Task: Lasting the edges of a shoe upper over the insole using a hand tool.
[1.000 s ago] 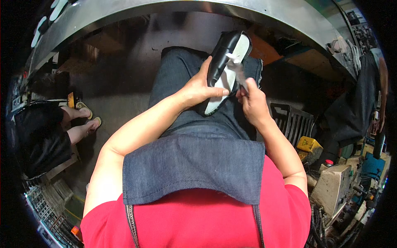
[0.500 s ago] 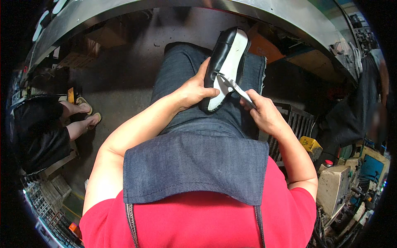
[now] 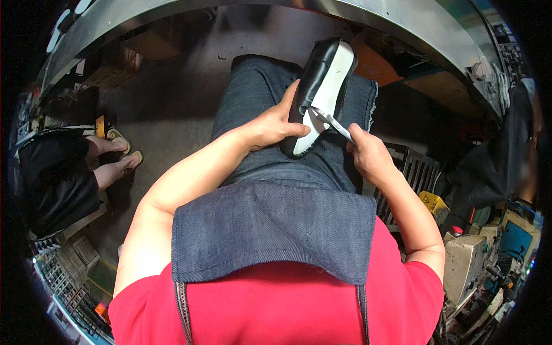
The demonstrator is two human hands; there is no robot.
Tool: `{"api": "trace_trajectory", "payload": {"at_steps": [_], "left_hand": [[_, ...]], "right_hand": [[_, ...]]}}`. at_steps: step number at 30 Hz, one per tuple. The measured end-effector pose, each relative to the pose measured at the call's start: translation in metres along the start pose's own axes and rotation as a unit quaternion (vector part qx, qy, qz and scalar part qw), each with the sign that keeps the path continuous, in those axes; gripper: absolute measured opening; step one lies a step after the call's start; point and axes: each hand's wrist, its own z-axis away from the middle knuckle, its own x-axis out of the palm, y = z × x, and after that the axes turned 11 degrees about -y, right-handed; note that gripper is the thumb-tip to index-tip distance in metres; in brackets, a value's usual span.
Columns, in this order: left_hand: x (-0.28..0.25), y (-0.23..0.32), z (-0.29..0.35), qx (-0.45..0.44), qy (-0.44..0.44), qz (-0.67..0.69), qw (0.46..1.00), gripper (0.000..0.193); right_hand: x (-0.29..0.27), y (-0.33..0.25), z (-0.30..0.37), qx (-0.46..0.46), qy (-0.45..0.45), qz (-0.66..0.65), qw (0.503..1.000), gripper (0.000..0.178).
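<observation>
A black shoe upper lies bottom up across my denim-covered lap, its white sole board facing me. My left hand grips the shoe from its left side, thumb pressed on the white board near the closer end and fingers hidden behind the upper. In my right hand are metal pincers, held by the handles. Their jaws touch the upper's left edge about midway along the shoe, close to a fold of black material. Whether the jaws are closed on that edge is too small to tell.
A metal-edged bench curves across the far side. Another person's legs show at left. Cardboard boxes sit beneath the bench. To the right stand a slatted crate, a yellow block and a machine with a red button.
The pincers have swung to a flatter angle, with my right hand slightly further right. Shoe and left hand appear shifted slightly right in view; the left hand's hold is the same.
</observation>
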Motion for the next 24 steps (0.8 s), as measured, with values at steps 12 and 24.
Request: {"api": "trace_trajectory", "payload": {"at_steps": [12,24], "left_hand": [[0.0,0.006,-0.02,-0.04,0.074,0.05,0.995,0.071],[0.011,0.018,-0.003,0.032,0.034,0.02,0.999,0.107]], "right_hand": [[-0.002,-0.003,0.016,-0.006,0.027,-0.138,0.99,0.023],[0.001,-0.021,-0.006,-0.047,0.126,-0.191,0.972,0.017]]}}
